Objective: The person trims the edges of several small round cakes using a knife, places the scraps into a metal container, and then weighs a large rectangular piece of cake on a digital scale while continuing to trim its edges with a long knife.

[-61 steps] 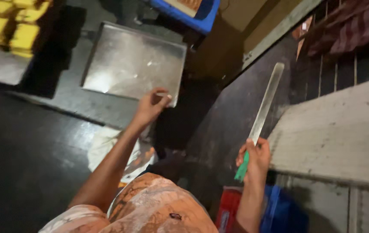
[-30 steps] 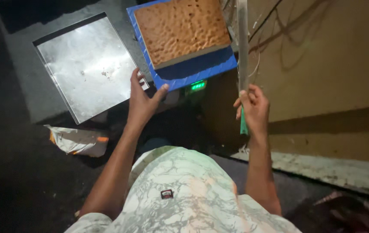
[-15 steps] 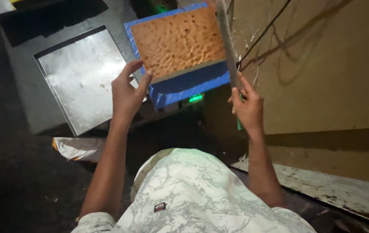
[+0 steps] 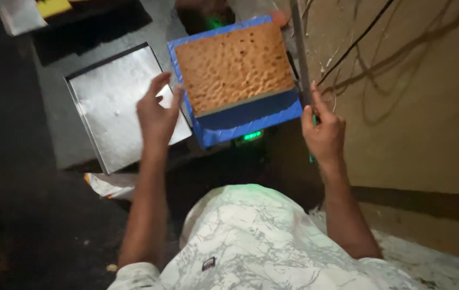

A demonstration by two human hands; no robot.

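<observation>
Far left, up in the corner, a yellow block sits above the edge of a pale metal sheet, both cut off by the frame. Moving in, there's a flat steel tray lying on the dark grey table, shiny and bare, one corner pointing down toward the person. Below it, a crumpled bit of white wrapping rests on the dark floor.

Now the left hand: it's raised over the tray's right edge, fingers spread and loosely curled, holding nothing, the fingertips just beside the left rim of the blue tray but whether they touch it I can't tell. That blue tray sits tilted in the middle of the view, and in it lies a square slab of golden-brown sponge cake, pitted on top, filling most of the tray and leaving a bare blue strip along the near side. A green light glows just under the tray's lower edge.

On to the right hand: fingers wrapped tight round the green handle of a long knife, its narrow blade standing up along the right side of the blue tray, close against it. Beyond that, a tan wall with dark cables hanging across it. Bottom centre, the person's white marbled shirt.
</observation>
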